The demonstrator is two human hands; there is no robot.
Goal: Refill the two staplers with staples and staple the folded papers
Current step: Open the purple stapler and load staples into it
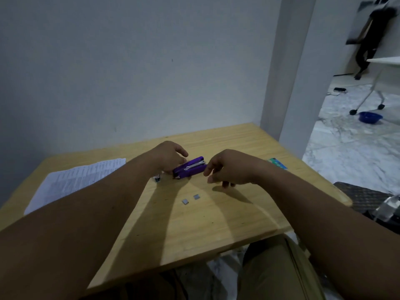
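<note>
A purple stapler point(190, 168) lies on the wooden table point(216, 224) with its metal staple channel showing along the top. My left hand point(167, 155) grips its rear end, fingers curled over it. At the stapler's front end, my right hand point(229, 167) has its fingertips touching or nearly touching the tip, fingers loosely curled. Two small staple strips point(191, 199) lie on the table nearer to me. Printed papers point(73, 180) lie at the left, partly under my left forearm. A small dark and white object point(157, 178) peeks out beside my left wrist; I cannot tell whether it is the second stapler.
A green staple box point(278, 163) lies behind my right wrist near the table's right edge. A wall stands close behind the table. At the right, a dark patterned bag point(365, 200) and a clear bottle point(387, 207) sit beside the table. A blue bowl point(370, 117) lies on the floor.
</note>
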